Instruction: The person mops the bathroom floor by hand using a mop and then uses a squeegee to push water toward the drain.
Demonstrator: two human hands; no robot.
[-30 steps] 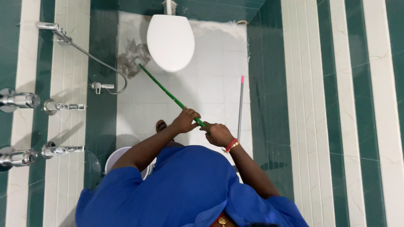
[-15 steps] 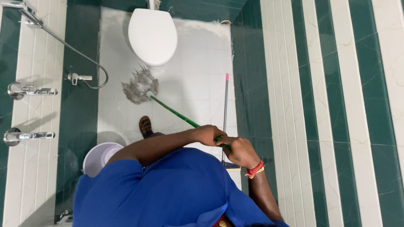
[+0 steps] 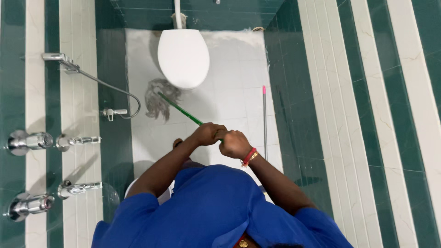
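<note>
Both my hands grip the green mop handle [image 3: 180,109] close together, my left hand [image 3: 207,133] further down the shaft and my right hand [image 3: 234,143], with a red and gold bangle at the wrist, just behind it. The handle runs up-left to a grey string mop head [image 3: 156,98] lying on the white tiled floor [image 3: 234,87], just left of and below the white toilet [image 3: 183,57] with its lid down. My blue sleeves fill the bottom of the view.
A second pole with a pink tip [image 3: 264,119] leans by the green and white striped right wall. On the left wall hang a hand sprayer with hose [image 3: 69,66] and several chrome taps [image 3: 27,141]. A white bucket rim [image 3: 164,195] shows by my left arm.
The mop head slid back up toward the toilet base after being pulled away from it. My hands moved closer together on the handle.
</note>
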